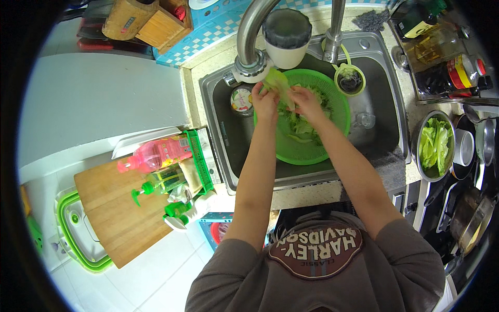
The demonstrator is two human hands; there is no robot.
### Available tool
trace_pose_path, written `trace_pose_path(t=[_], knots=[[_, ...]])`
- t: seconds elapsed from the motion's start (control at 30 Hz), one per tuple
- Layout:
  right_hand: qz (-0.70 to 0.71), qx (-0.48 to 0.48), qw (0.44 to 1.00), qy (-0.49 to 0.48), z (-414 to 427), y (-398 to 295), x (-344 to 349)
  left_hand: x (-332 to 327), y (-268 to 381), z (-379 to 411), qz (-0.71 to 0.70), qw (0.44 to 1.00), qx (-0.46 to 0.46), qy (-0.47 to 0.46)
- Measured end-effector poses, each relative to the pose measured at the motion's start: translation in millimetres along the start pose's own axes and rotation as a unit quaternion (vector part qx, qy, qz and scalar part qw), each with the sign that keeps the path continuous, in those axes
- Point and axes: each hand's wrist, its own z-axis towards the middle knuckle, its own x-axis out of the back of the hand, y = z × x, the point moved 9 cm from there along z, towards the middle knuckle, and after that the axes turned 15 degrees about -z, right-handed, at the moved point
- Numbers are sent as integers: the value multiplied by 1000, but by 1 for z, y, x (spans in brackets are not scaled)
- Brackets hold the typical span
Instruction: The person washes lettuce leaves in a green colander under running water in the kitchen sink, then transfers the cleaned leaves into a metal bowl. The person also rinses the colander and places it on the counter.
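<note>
A lettuce leaf (278, 82) hangs just below the faucet head (249, 66), held between my two hands. My left hand (266, 104) grips its left side, and the fingers of my right hand (307, 103) pinch its lower right part. Directly beneath is a green plastic colander (338, 117) standing in the sink. Torn lettuce pieces (305, 125) lie inside it, partly covered by my hands and forearms. Whether water is running cannot be made out.
The metal sink (384, 101) also holds a jar with a printed lid (241, 99) and a hanging strainer (349, 81). A metal bowl of lettuce (435, 146) stands at right, near bottles (444, 76). Soap bottles (156, 156) and a wooden board (121, 210) are at left.
</note>
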Motion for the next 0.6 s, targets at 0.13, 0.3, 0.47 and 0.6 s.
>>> trace_pose_path(t=[0.13,0.3,0.47,0.6], knots=[[42,44,997,-41,17,1,-37,6,10,4,-31,999,13,8],[-15,138,988,-67,17,-8,-51,34,7,20,-238,969,55,31],[-510,304,791,147,-33,-47,-18,59,-53,7,-99,959,264,15],[-648,198,706,208,-52,-30,70,54,-92,-16,496,850,173,-43]])
